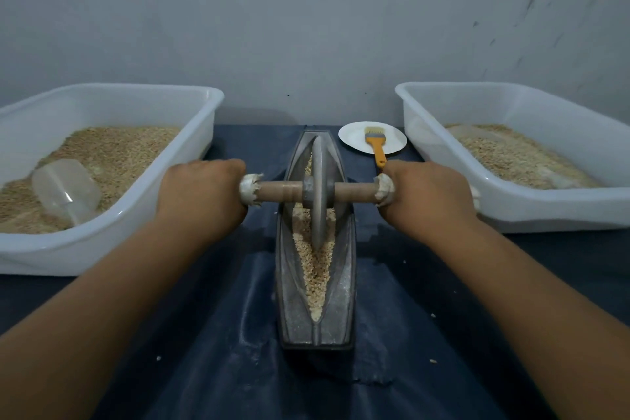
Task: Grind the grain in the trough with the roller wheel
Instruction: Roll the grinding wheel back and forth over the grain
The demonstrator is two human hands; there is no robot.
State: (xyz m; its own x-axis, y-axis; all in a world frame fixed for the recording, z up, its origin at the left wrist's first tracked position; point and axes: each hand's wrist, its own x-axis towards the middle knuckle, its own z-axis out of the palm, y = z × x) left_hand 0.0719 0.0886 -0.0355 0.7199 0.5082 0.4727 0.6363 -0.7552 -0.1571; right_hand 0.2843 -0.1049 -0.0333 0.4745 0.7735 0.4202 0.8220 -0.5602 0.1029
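I count two hands, one wheel, one trough, two tubs, one scoop, one plate and one brush; I can read no writing or brand on any of them.

My left hand (201, 196) is clenched round the left end of the wooden axle (283, 192), and my right hand (428, 196) is clenched round the right end. Both ends carry a frayed pale wrapping just beside the knuckles.

The wheel (318, 194) is a grey metal disc standing upright on edge, its rim down in the far half of the trough (344, 286). The trough is a narrow, boat-shaped grey metal piece, dusted pale inside, lying lengthwise in the middle of the dark blue worktop (211, 334) between the tubs.

The grain (315, 269) is tan and coarse, filling the groove on both sides of the wheel.

The left tub (112, 92) holds grain and a clear scoop (64, 193). The right tub (511, 87) holds grain too. Behind the right hand, a white plate (353, 136) carries an orange-handled brush (375, 143).
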